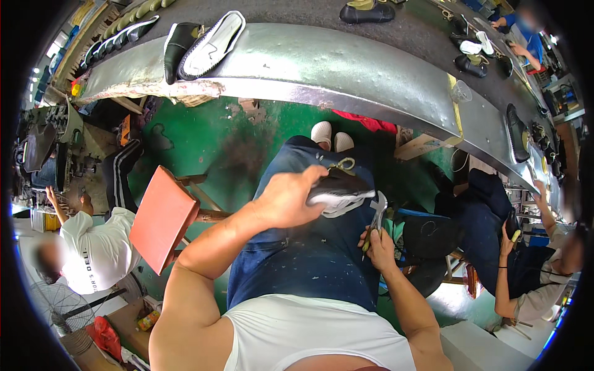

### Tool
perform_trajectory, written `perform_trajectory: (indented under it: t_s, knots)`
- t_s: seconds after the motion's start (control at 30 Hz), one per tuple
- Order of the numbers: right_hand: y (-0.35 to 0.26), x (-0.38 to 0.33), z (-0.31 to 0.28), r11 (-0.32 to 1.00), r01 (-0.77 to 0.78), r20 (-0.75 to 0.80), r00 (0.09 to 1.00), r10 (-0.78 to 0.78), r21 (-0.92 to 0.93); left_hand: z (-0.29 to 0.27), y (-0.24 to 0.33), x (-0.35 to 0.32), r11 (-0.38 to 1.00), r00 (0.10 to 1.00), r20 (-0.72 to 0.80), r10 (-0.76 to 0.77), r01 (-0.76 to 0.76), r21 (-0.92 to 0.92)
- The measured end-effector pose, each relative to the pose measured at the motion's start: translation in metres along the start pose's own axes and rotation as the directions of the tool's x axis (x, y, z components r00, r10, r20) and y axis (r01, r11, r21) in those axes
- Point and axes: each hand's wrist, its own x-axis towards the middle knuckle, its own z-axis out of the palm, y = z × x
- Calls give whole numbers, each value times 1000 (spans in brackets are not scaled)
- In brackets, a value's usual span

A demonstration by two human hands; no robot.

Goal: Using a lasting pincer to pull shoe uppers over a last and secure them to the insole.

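Above my lap, my left hand [289, 199] is closed around a shoe [340, 188] with a black upper and a whitish underside. A loop of pale cord [342, 164] stands up at the shoe's far end. My right hand [379, 248] grips the handles of metal pincers [379, 209], their curved head pointing up beside the shoe's right end. Whether the pincers touch the shoe I cannot tell. My thighs in dark blue trousers [297, 260] lie beneath both hands.
Ahead runs a metal-edged bench [322, 55] with a black shoe [176, 52], a white-soled shoe [213, 46] and several others. A reddish-brown stool [164, 219] stands at my left. People sit at left [102, 247] and right [550, 266]; another person [523, 40] works across the bench.
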Motion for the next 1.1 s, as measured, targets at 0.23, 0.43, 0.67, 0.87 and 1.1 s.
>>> perform_trajectory:
  t_s: [0.23, 0.43, 0.67, 0.87, 1.1]
  knots:
    - [-22, 1, 6, 979, 27, -56, 998, -39, -202, 43, -2, 65, 830, 977, -68, -202, 135, -541]
    - [-65, 1, -5, 839, -48, 69, 993, 101, -542, 150, -90, 45, 183, 750, 449, -487, 590, -787]
    - [-102, 8, 11, 518, 274, 322, 947, 3, -810, 182, -80, -11, 381, 884, 251, -394, 406, -831]
    - [-132, 30, 29, 238, 340, 374, 920, 117, -910, 190, -77, -30, 549, 909, 197, -368, 383, -743]
    - [-134, 49, 30, 273, 267, 355, 865, 355, -924, 165, -57, -30, -42, 832, 428, -352, 443, -896]
